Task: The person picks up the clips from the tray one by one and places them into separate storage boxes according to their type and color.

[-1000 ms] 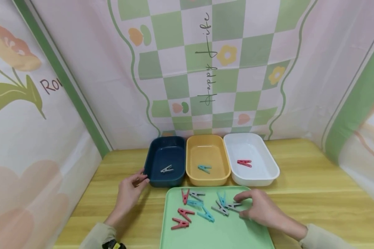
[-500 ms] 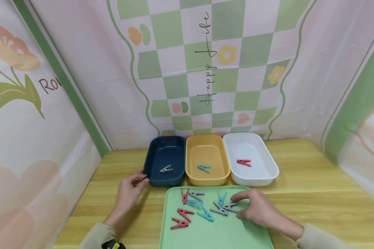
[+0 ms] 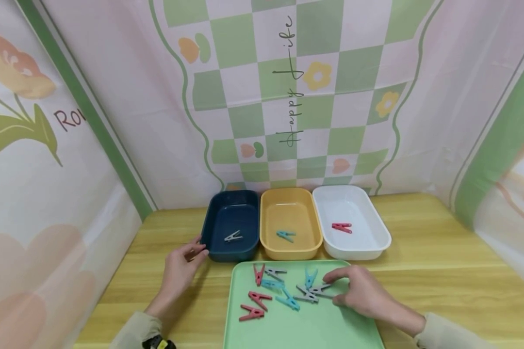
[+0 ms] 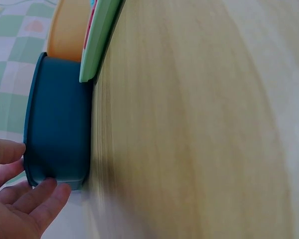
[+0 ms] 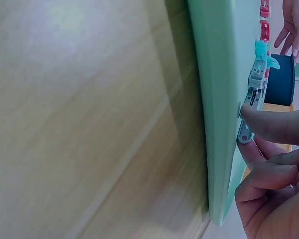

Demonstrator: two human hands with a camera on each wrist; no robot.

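My right hand [image 3: 367,295] pinches the handle ends of a grey clothespin [image 3: 319,290] between thumb and forefinger, on the green tray [image 3: 319,325]. The right wrist view shows that clothespin [image 5: 245,130] low over the tray's rim. Its front end meets another grey clothespin [image 3: 306,294], with a turquoise clothespin [image 3: 311,278] just behind. Fairly straight fingers of my left hand [image 3: 181,269] touch the near left corner of the dark blue bin [image 3: 231,257]. In the left wrist view these fingers lie at the bin's rim and outer wall [image 4: 60,119].
More red, turquoise and grey clothespins lie on the tray's left half. A yellow bin [image 3: 291,253] and a white bin [image 3: 358,253] stand beside the blue one. Each bin holds one clothespin: grey, turquoise and red. Behind them hangs a patterned curtain [image 3: 279,97].
My right hand has shifted slightly left with the grey clothespin between its fingertips. The neighbouring grey clothespin has turned a little and slid nearer. My left hand stays at the blue bin.
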